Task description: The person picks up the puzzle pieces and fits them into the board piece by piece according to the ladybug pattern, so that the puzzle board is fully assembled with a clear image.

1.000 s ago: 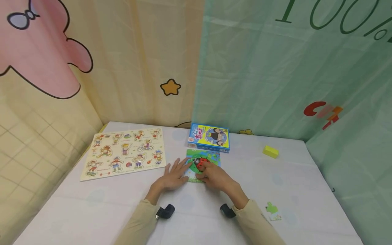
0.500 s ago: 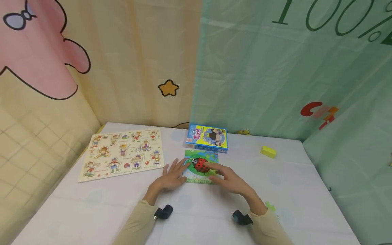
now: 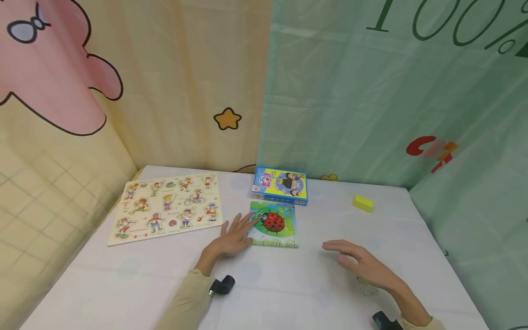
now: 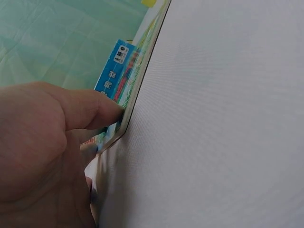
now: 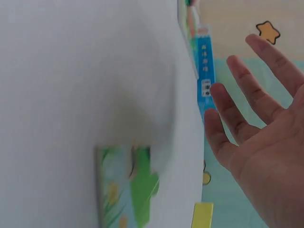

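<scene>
A square ladybug jigsaw puzzle [image 3: 274, 222] lies in the middle of the table. My left hand [image 3: 232, 236] rests at its left side with fingers spread, the fingertips on the picture. In the left wrist view the thumb [image 4: 97, 110] touches the puzzle's edge. To the right, my right hand [image 3: 367, 263] is held above the table with extended fingers, holding nothing. Beneath it a loose green jigsaw piece [image 3: 368, 288] is partly hidden by the hand. The right wrist view shows that piece [image 5: 126, 187] lying on the cloth, below the raised fingers [image 5: 254, 95].
A blue and yellow box [image 3: 280, 185] stands just behind the puzzle. On the left lies a wooden peg board [image 3: 165, 208] with sports figures. A yellow block [image 3: 363, 203] sits at the back right. Printed curtains [image 3: 330, 91] hang behind the white table [image 3: 264, 293].
My right hand has lifted off the ladybug picture and moved right, over the loose jigsaw piece. The left hand has stayed at the puzzle's left side.
</scene>
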Motion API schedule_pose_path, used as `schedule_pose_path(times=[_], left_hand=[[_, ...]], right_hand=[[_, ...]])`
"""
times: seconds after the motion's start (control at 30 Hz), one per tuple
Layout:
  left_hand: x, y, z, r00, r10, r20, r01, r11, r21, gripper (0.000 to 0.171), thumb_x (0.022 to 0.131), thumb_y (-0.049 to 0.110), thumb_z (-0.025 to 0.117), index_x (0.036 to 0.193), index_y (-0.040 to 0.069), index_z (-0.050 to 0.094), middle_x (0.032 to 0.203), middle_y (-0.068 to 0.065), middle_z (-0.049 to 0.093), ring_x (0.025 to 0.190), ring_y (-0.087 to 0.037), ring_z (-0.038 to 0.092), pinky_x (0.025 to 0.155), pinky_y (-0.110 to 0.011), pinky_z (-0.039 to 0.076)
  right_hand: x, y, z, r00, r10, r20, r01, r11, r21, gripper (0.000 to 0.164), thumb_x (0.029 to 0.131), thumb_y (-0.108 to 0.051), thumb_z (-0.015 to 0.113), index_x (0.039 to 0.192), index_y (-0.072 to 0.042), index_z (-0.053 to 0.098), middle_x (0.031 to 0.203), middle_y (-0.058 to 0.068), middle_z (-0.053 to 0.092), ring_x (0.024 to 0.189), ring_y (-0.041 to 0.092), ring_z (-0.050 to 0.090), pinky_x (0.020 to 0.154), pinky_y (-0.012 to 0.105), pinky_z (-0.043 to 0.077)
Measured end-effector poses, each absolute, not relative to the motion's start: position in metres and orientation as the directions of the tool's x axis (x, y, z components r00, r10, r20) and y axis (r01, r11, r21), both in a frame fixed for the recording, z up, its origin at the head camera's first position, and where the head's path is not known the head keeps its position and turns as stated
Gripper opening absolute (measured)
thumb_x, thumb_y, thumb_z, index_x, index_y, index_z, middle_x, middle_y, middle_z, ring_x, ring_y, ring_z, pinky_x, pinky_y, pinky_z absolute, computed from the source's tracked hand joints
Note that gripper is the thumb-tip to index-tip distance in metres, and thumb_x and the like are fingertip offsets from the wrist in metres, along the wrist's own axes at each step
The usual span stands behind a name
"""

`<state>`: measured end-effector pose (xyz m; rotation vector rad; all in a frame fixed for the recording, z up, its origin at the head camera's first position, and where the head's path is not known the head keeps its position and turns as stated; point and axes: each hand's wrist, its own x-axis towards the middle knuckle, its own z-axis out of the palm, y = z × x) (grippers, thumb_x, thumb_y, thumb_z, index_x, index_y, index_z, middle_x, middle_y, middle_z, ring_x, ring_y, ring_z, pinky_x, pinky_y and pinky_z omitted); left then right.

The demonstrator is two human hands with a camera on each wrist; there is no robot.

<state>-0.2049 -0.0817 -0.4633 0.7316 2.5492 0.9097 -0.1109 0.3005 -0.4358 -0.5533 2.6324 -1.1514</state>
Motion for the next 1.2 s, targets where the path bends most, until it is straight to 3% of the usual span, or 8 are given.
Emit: schedule_pose_path(times=[0.13,0.3,0.43,0.6,0.77,0.93,1.07,1.2], left_hand=[[-0.204,-0.081,-0.463,-0.814,0.563,-0.143,0.343,0.665,0.663,0.058,0.102,0.017,0.047,0.157,0.007,0.031,0.169,-0.012,0.012,0.155,-0.041,-0.002,0.119,-0.067,-0.007],[-0.205,-0.082,-0.466,-0.817,0.557,-0.150,0.335,0.670,0.662,0.059,0.102,0.017,0.047,0.157,0.008,0.031,0.169,-0.011,0.012,0.155,-0.040,-0.003,0.119,-0.067,-0.007],[-0.206,-0.082,-0.470,-0.812,0.562,-0.158,0.333,0.668,0.666,0.059,0.102,0.019,0.046,0.158,0.009,0.029,0.170,-0.010,0.010,0.155,-0.039,-0.004,0.119,-0.066,-0.008],[-0.206,-0.082,-0.470,-0.813,0.562,-0.155,0.334,0.667,0.666,0.059,0.103,0.019,0.046,0.158,0.010,0.029,0.170,-0.009,0.009,0.156,-0.038,-0.005,0.120,-0.065,-0.008],[-0.207,-0.083,-0.468,-0.812,0.565,-0.150,0.343,0.669,0.660,0.059,0.103,0.020,0.045,0.159,0.010,0.028,0.170,-0.009,0.009,0.155,-0.039,-0.005,0.119,-0.066,-0.009],[-0.207,-0.083,-0.466,-0.811,0.565,-0.151,0.341,0.667,0.663,0.059,0.103,0.019,0.045,0.159,0.010,0.028,0.170,-0.010,0.008,0.155,-0.039,-0.006,0.119,-0.066,-0.009],[-0.207,-0.083,-0.466,-0.809,0.570,-0.145,0.346,0.662,0.665,0.059,0.103,0.018,0.045,0.159,0.010,0.027,0.170,-0.010,0.008,0.155,-0.040,-0.006,0.119,-0.066,-0.009],[-0.207,-0.082,-0.467,-0.806,0.571,-0.155,0.343,0.665,0.663,0.059,0.104,0.019,0.044,0.159,0.010,0.027,0.170,-0.010,0.008,0.155,-0.039,-0.006,0.119,-0.066,-0.009]], right_hand=[[-0.093,0.328,-0.441,-0.915,-0.400,-0.045,-0.253,0.659,-0.708,0.036,0.101,-0.018,0.059,0.137,-0.020,0.063,0.148,0.004,0.051,0.132,-0.011,0.038,0.098,0.034,0.050],[-0.077,0.348,-0.446,-0.903,-0.423,-0.079,-0.258,0.678,-0.688,0.047,0.096,-0.019,0.067,0.142,-0.025,0.058,0.152,0.009,0.040,0.131,-0.011,0.030,0.092,0.036,0.048],[-0.068,0.358,-0.450,-0.887,-0.459,-0.044,-0.341,0.716,-0.609,0.060,0.090,-0.022,0.073,0.146,-0.028,0.053,0.153,0.012,0.033,0.133,-0.010,0.025,0.091,0.040,0.046],[-0.065,0.373,-0.454,-0.868,-0.494,-0.056,-0.344,0.678,-0.650,0.072,0.088,-0.016,0.075,0.153,-0.023,0.044,0.157,0.010,0.027,0.135,-0.016,0.020,0.094,0.024,0.043],[-0.071,0.388,-0.462,-0.861,-0.495,-0.119,-0.248,0.612,-0.751,0.073,0.089,-0.013,0.074,0.154,-0.020,0.042,0.159,0.008,0.031,0.136,-0.021,0.021,0.099,0.015,0.036],[-0.071,0.390,-0.466,-0.848,-0.529,-0.020,-0.367,0.613,-0.700,0.066,0.090,-0.020,0.074,0.150,-0.017,0.048,0.157,0.007,0.041,0.141,-0.015,0.025,0.103,0.007,0.029],[-0.071,0.390,-0.468,-0.833,-0.551,0.044,-0.432,0.600,-0.673,0.061,0.091,-0.017,0.073,0.147,-0.013,0.051,0.154,0.009,0.044,0.141,-0.013,0.026,0.103,0.005,0.027],[-0.069,0.389,-0.470,-0.843,-0.537,0.030,-0.409,0.604,-0.684,0.055,0.091,-0.016,0.072,0.143,-0.015,0.056,0.150,0.007,0.046,0.138,-0.015,0.028,0.101,0.007,0.031]])
